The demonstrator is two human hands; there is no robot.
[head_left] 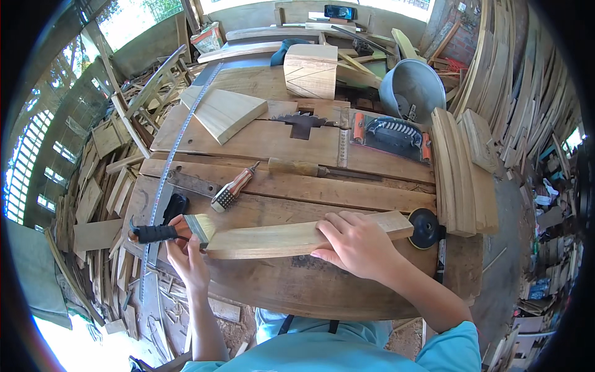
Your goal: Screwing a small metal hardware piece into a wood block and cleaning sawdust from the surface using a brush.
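A brush with pale bristles (203, 229) and a black-wrapped handle lies across the fingers of my left hand (187, 259), which closes around it. Its bristles point right, against the left end of a long, slightly curved wooden piece (266, 239). My right hand (359, 242) grips that piece near its right end, fingers over the top and thumb at the near edge. Beyond it on the wooden workbench (310, 288) are a screwdriver-like tool with a red and pale handle (234, 187) and a wooden-handled file or chisel (297, 167).
A round black disc (424, 228) sits by the piece's right end. Curved boards (455, 173) stack at the right edge. Farther back are a sanding block (393, 137), a metal bucket (412, 92), a wood block (310, 71) and a wedge-shaped board (223, 111). A long ruler (180, 142) crosses the left side.
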